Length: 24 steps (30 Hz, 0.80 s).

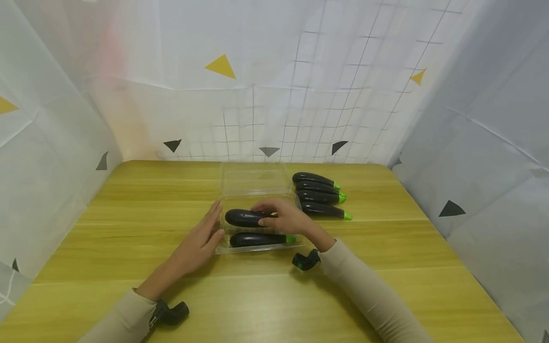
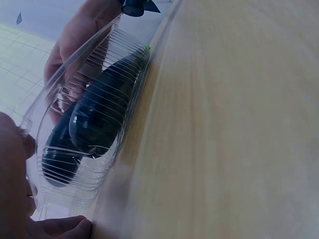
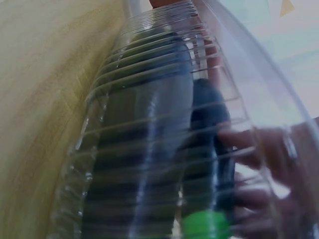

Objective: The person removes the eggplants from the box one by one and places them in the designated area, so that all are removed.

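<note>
A clear plastic clamshell box (image 1: 256, 249) sits on the table, its lid (image 1: 255, 179) folded back toward the wall. My right hand (image 1: 288, 217) reaches into the box and holds an eggplant (image 1: 242, 218) between thumb and fingers, near its stem end, which the hand hides. Another eggplant (image 1: 259, 239) lies along the near side of the box, its green stem to the right. Against the box's left side rests my left hand (image 1: 198, 245), with fingers extended. Through the ribbed wall, both eggplants show in the left wrist view, the nearer eggplant (image 2: 102, 107) partly covering the other.
Several more eggplants (image 1: 319, 196) lie stacked in a row right of the box, green stems pointing right. The wooden table (image 1: 240, 300) is bounded by white sheeted walls (image 1: 188, 114) at the back and both sides.
</note>
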Available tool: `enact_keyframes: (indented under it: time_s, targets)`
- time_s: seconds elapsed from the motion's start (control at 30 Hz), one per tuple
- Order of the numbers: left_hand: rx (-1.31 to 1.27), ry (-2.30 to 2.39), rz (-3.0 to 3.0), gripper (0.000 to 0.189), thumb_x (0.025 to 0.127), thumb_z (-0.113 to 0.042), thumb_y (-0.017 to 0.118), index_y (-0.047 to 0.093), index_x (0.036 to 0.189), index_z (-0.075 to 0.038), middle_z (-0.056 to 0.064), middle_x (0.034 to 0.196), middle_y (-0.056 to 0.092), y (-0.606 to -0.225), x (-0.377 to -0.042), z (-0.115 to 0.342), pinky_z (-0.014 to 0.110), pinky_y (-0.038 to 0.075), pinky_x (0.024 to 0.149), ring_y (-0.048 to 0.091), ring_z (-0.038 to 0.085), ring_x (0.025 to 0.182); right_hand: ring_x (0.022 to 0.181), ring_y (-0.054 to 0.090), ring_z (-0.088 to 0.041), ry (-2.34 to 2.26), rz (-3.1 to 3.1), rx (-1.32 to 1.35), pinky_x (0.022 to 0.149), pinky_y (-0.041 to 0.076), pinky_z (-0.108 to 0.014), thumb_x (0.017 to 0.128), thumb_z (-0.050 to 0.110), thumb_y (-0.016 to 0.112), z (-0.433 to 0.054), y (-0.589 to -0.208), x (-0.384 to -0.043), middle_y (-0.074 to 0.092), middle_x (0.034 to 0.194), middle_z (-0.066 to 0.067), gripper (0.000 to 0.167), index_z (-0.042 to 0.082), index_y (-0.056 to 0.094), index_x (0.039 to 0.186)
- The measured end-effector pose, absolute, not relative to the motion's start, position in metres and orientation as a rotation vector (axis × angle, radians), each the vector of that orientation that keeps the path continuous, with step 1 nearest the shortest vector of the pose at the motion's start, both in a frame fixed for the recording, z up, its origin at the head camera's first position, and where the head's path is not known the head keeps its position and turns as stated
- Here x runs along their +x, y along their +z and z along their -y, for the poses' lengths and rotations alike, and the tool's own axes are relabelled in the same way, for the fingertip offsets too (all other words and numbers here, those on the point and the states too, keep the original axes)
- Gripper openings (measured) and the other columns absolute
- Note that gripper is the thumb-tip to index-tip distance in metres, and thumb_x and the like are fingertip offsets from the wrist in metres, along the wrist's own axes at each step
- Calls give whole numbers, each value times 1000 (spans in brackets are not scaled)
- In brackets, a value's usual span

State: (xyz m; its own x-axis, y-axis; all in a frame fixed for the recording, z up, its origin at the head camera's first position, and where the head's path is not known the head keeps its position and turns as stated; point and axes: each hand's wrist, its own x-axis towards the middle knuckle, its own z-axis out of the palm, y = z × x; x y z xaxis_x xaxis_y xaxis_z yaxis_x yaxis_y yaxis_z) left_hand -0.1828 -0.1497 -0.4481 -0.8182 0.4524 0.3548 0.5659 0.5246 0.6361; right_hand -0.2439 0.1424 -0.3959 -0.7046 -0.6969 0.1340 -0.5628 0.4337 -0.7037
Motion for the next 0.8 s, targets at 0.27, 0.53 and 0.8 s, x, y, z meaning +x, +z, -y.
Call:
enact_keyframes:
  time_s: [0.27,0.53,0.8]
  targets:
    - [-878,-1158,2613,66,111,-17,50,15,166,-3,10,173,8,-448,-183,150,54,22,121,17,30,155,119,64,-22,-1124,-2515,-1136,101,52,-37,103,7,66,-143,-392,-242,68,131,-11,34,1,66,136]
    - [-873,-1152,2610,67,111,-16,51,16,167,-3,11,173,8,-449,-183,150,55,23,120,20,32,154,122,63,-23,-1106,-2527,-1171,100,52,-36,105,7,63,-144,-392,-242,67,134,-13,34,0,64,139]
    - [-871,-1150,2607,66,112,-19,49,17,166,-2,13,173,9,-447,-181,150,56,24,120,23,34,153,126,61,-25,-1097,-2525,-1189,101,52,-38,108,9,59,-147,-390,-241,64,138,-14,36,0,61,142]
